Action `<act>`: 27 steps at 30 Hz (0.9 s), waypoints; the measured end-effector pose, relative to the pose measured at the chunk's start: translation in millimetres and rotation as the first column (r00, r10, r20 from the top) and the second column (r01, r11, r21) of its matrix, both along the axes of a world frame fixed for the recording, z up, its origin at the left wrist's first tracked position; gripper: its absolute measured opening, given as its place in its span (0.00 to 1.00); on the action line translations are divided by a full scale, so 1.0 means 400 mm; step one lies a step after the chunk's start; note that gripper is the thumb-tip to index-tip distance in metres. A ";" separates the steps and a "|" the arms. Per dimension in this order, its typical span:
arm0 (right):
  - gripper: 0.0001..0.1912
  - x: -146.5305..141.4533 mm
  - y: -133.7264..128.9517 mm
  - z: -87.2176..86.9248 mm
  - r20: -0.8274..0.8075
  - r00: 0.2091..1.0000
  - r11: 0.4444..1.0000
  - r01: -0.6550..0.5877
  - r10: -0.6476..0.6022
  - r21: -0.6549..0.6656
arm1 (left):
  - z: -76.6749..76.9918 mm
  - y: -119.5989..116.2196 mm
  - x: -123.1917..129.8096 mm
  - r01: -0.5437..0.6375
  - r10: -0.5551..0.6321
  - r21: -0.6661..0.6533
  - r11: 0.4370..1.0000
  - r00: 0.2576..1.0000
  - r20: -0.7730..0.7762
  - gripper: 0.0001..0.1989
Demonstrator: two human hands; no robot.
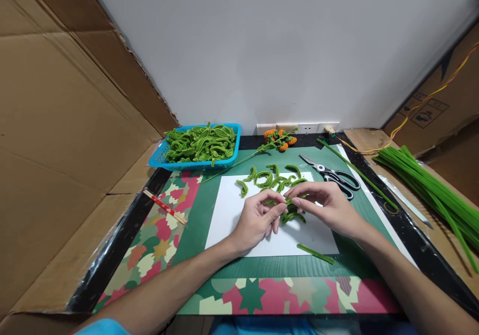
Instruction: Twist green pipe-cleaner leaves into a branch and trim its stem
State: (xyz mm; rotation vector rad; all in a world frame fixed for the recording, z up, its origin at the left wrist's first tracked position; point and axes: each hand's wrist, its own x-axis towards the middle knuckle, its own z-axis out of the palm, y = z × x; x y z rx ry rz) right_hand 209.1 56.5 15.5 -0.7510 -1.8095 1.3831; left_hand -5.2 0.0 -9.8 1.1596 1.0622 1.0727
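My left hand (260,217) and my right hand (327,206) meet over the white paper (232,225), thumbs and fingers of both closed in a pinch. Between their fingertips is what looks like a short green pipe cleaner piece, mostly hidden by the fingers. Just beyond and beneath them lie several curled green pipe cleaner pieces (264,178), some hidden by my hands. One straight, short pipe cleaner (315,253) rests across the paper's near edge. To the right of my right hand, black-handled scissors (331,174) lie with their blades pointing away to the left.
A blue basket (157,159) heaped with green pipe cleaner shapes stands back left. Behind the paper lies a stem with orange blooms (283,146). Chopsticks in a red wrapper (164,206) lie left; a bundle of long green pipe cleaners (430,190) lies right. Cardboard (67,100) walls the left side.
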 end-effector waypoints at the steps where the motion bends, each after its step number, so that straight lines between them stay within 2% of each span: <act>1: 0.11 0.000 0.001 0.001 -0.007 1.000 1.000 0.005 -0.005 0.000 | 0.001 0.000 0.001 0.002 -0.002 0.003 1.000 1.000 -0.004 0.22; 9: 0.09 0.001 -0.003 0.004 0.030 0.999 0.995 0.035 -0.037 0.090 | 0.015 0.002 0.008 -0.035 0.035 0.027 0.999 0.999 0.015 0.20; 17: 0.04 -0.001 -0.013 -0.010 0.015 0.991 0.949 0.124 -0.134 0.288 | 0.017 -0.005 0.008 -0.070 0.073 0.064 0.995 0.997 -0.032 0.16; 22: 0.04 -0.004 -0.014 -0.012 0.027 0.992 0.970 0.118 -0.127 0.210 | 0.017 -0.007 0.009 -0.099 0.107 0.118 0.988 0.992 -0.062 0.14; 27: 0.06 -0.006 -0.007 -0.017 0.049 0.996 0.994 0.072 -0.076 0.077 | 0.016 -0.004 0.007 -0.097 0.103 0.087 0.991 0.992 -0.072 0.13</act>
